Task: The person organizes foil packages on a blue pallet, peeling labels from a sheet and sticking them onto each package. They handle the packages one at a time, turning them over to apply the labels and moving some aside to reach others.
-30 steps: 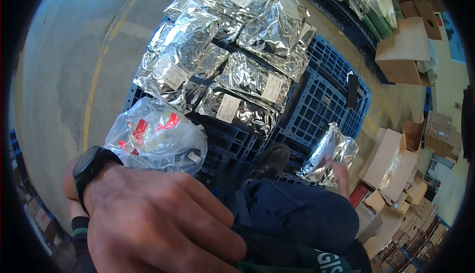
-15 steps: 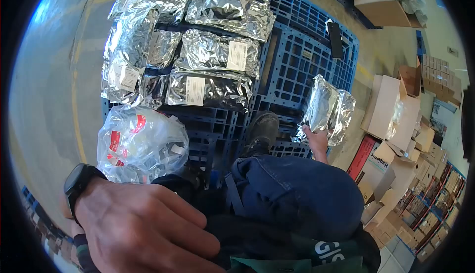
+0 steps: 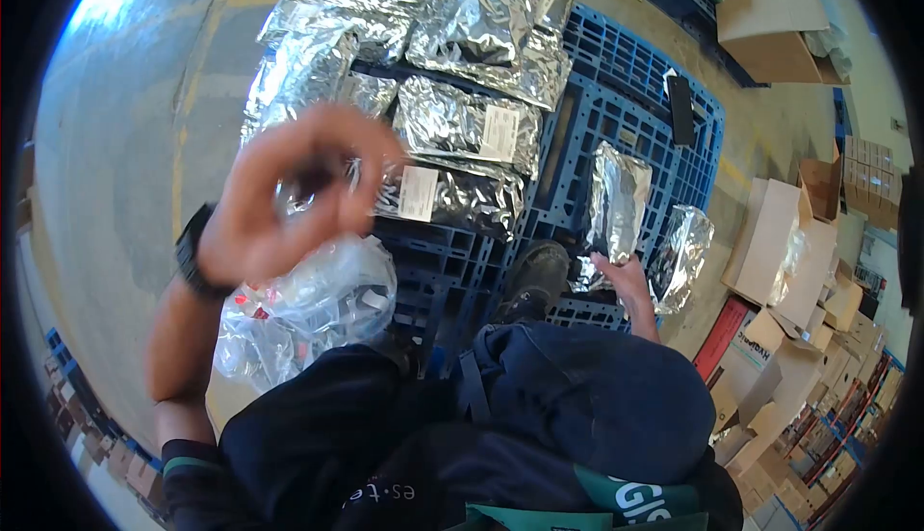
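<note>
My left hand (image 3: 298, 194), blurred by motion and with a watch on its wrist, is raised in front of the silver foil packages. Its fingers are curled round and nothing shows between them. My right hand (image 3: 628, 285) grips the lower end of a silver foil packet (image 3: 617, 202) over the blue pallet. A second foil packet (image 3: 681, 259) lies just right of that hand, apart from the first. Stacked foil packages with white labels (image 3: 462, 127) cover the pallet's left part. Below them sits a clear plastic bag (image 3: 318, 310) with red-marked contents.
The blue plastic pallet (image 3: 630, 98) carries a black flat object (image 3: 680, 109) near its far right corner. My shoe (image 3: 537, 279) is at its near edge. Open cardboard boxes (image 3: 784, 242) stand on the right, with shelving (image 3: 847, 425) beyond.
My left hand has risen from near the lower edge to in front of the packages. The packet in my right hand now lies apart from the second one. The view has shifted slightly.
</note>
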Available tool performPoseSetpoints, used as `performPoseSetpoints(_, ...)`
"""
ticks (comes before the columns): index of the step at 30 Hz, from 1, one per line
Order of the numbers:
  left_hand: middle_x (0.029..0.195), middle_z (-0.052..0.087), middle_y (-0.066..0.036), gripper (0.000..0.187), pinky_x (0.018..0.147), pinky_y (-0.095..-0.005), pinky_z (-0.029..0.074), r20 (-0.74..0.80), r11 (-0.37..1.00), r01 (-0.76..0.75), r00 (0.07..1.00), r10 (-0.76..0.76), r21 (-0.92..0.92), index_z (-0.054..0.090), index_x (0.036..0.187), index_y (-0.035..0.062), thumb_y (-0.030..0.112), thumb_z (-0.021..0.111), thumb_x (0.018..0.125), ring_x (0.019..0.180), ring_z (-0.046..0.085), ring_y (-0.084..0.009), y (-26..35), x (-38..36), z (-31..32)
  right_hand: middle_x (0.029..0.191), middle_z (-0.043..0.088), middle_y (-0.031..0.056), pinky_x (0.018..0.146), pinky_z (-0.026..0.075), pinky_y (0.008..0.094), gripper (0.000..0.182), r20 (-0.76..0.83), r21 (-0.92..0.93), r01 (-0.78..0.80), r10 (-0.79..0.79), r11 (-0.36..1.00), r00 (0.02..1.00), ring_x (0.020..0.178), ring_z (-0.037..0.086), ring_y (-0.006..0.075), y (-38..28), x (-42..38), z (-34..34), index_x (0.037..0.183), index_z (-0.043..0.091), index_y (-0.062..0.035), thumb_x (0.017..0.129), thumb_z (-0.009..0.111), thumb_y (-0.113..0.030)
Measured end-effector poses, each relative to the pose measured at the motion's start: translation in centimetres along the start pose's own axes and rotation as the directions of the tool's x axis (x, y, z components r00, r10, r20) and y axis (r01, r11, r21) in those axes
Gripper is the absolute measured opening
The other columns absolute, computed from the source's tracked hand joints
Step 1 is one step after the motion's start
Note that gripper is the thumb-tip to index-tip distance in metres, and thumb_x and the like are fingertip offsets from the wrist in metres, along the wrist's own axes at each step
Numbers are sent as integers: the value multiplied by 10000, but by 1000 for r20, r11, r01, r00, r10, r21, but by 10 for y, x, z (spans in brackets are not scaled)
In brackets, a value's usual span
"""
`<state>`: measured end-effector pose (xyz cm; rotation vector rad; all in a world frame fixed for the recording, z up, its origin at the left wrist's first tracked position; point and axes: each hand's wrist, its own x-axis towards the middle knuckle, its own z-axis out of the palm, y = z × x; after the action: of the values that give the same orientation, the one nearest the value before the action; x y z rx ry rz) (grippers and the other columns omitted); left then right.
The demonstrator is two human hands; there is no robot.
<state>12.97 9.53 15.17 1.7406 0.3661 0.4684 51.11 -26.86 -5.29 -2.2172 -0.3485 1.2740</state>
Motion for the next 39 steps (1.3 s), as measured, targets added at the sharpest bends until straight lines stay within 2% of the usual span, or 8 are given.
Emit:
performPoseSetpoints(1,952,598,-45,298,592,-208,445,-219,976,198,960,-174,95,605,1185,18,128,628,909,683,589,-65,-15,1,1,876,672,-2,673,460,278,417,17,73,28,-29,997,999,732,585,93,-15,-11,2,1073,663,-37,786,823,-293)
performPoseSetpoints(3,1171,601,-154,468,797,-405,531,-351,720,290,934,-69,630,569,1276,109,298,708,872,1001,650,-303,-67,-12,-27,933,664,30,713,458,290,520,-122,-160,-76,56,984,991,788,578,107,9,2,-8,1143,619,-9,775,830,-310)
performPoseSetpoints(7,1360,525,-164,858,969,-497,461,-543,365,637,771,-334,679,392,1446,144,526,760,772,1227,535,-383,-114,-47,-42,1002,665,79,774,467,293,593,-144,-182,-82,56,980,988,877,595,129,3,-6,-5,1196,576,18,773,831,-310)
performPoseSetpoints(17,1380,516,-271,1076,938,-472,471,-479,525,532,842,-248,665,244,1525,48,596,744,746,1197,560,-431,-197,-83,-76,986,696,82,809,497,308,589,-48,87,109,-105,990,993,874,637,152,7,0,0,1169,618,22,746,853,-313)
performPoseSetpoints(25,1221,600,-296,1045,905,-478,477,-471,506,673,739,-482,540,311,1467,22,593,768,720,1118,599,-431,-175,-74,-77,799,691,67,642,492,301,477,-80,40,135,-131,990,988,680,632,126,13,1,4,1057,681,4,766,826,-345)
performPoseSetpoints(26,1200,612,-292,1052,886,-476,488,-469,510,679,734,-491,528,304,1473,31,588,773,715,1098,612,-423,-168,-70,-73,1073,700,76,842,504,304,489,7,150,35,-37,988,999,949,639,137,4,-3,1,1210,626,-12,797,817,-192)
performPoseSetpoints(28,1194,618,-285,1083,857,-467,505,-489,486,701,713,-502,522,289,1487,49,602,780,697,1083,624,-410,-158,-63,-68,1042,699,70,827,498,296,485,11,238,52,-57,970,998,927,635,129,-15,-15,3,1189,629,-6,789,826,-195)
performPoseSetpoints(39,1354,537,-261,1204,1018,-420,436,-434,637,653,753,-494,409,195,1522,-7,570,822,671,1239,545,-357,-148,-56,-69,1012,660,86,822,497,304,631,-95,-143,218,-232,965,968,918,626,145,37,9,0,1200,525,42,756,857,-260)
